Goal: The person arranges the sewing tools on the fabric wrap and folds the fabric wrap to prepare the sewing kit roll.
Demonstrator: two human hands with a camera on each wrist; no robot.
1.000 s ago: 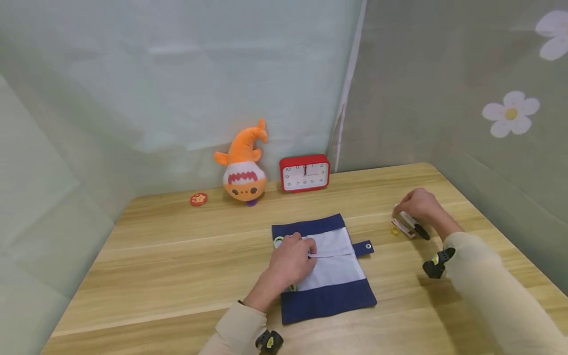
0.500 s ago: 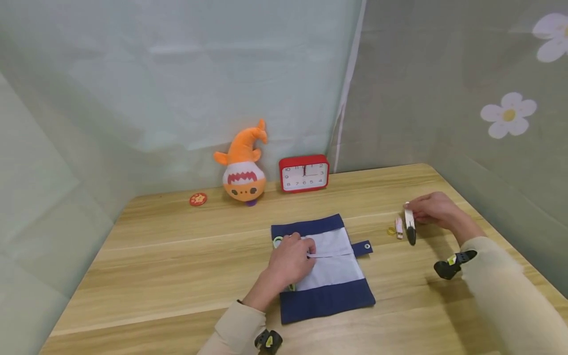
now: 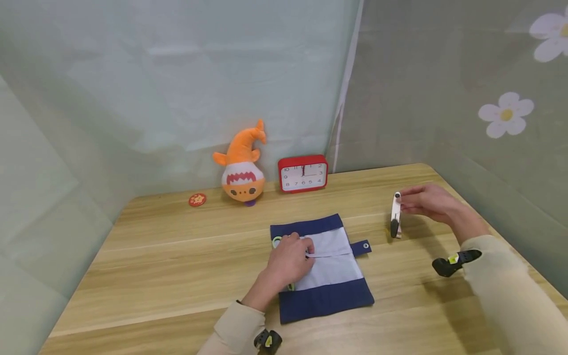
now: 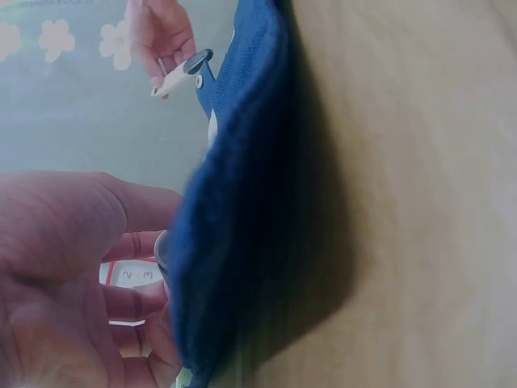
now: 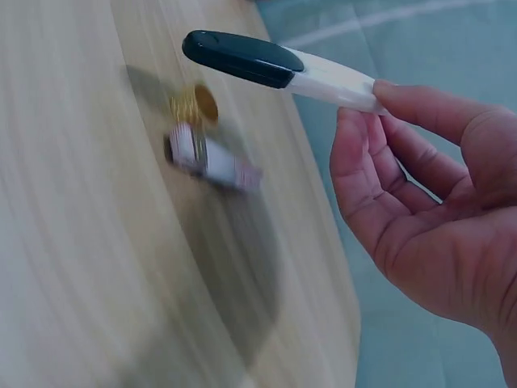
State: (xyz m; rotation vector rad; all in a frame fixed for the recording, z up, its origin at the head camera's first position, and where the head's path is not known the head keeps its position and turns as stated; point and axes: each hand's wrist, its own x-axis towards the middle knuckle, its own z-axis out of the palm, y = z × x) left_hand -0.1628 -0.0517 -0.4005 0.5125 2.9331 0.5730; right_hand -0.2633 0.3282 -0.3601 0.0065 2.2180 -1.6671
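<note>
A navy fabric roll case (image 3: 326, 299) with a pale lining lies unfolded on the table. My left hand (image 3: 290, 259) rests over its left part, fingers curled and pinching the edge of the pale inner pocket. Light-green rims (image 3: 291, 287) of something show beside that hand, mostly hidden. To the right, my right hand (image 3: 430, 202) holds a short white pen-like tool with a black cap (image 5: 335, 81) by its white end, between thumb and fingertips, above the table. Below it in the right wrist view lie a gold thimble-like ring (image 5: 184, 105) and a small pink-and-white piece (image 5: 218, 160), blurred.
At the table's back stand a red alarm clock (image 3: 303, 174) and an orange shark plush (image 3: 243, 165). A round red disc (image 3: 197, 199) with a star lies left of the plush. A snap strap (image 3: 361, 248) sticks out from the case's right side.
My right hand has lifted the white pen-like tool off the table, turned it upright in view and shifted it a little left. My left hand stays in place on the case.
</note>
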